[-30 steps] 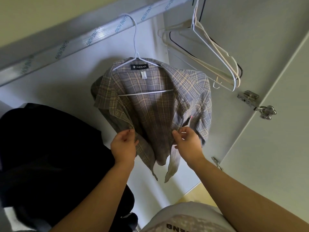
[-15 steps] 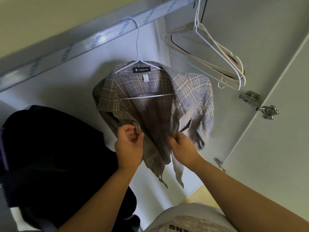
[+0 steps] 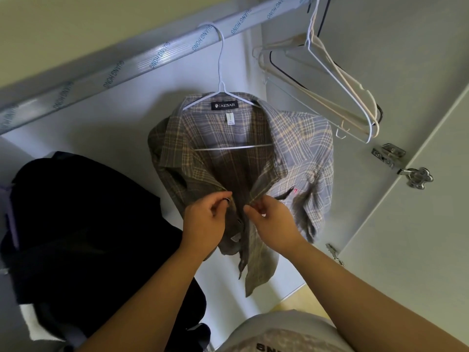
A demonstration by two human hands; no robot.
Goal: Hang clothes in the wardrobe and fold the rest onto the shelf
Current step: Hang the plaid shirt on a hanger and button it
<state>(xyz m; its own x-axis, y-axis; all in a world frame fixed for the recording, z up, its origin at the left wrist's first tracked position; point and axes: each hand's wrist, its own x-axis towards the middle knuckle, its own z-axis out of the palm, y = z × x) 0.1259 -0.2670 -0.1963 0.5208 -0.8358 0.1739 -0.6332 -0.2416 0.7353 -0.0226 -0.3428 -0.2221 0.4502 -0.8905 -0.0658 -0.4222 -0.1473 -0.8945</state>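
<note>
Hanging inside the wardrobe: a plaid shirt (image 3: 291, 138) on a white hanger (image 3: 220, 72), hooked over the rail (image 3: 127, 64). Long axis running down from the hook, collar uppermost, tails pointing toward the floor. Open front turned to the camera, with the neck label (image 3: 224, 105) showing inside the collar. Placed a little right of the picture's middle, between a heap of dark clothes (image 3: 83, 224) at the left and a bunch of empty hangers (image 3: 330, 80) further right on the same rail, apart from those hangers.

Left hand (image 3: 203, 222) curled, thumb and fingertips pinching the shirt's front edge on that side, about halfway down. Right hand (image 3: 271, 219) curled the same way, pinching the opposite front edge. Hands close together but not touching, with the two edges held nearly together between them. Below the hands, both front edges hanging loose and slightly overlapped.

At the far right, the open wardrobe door (image 3: 418, 250) with a metal hinge (image 3: 406, 166).
</note>
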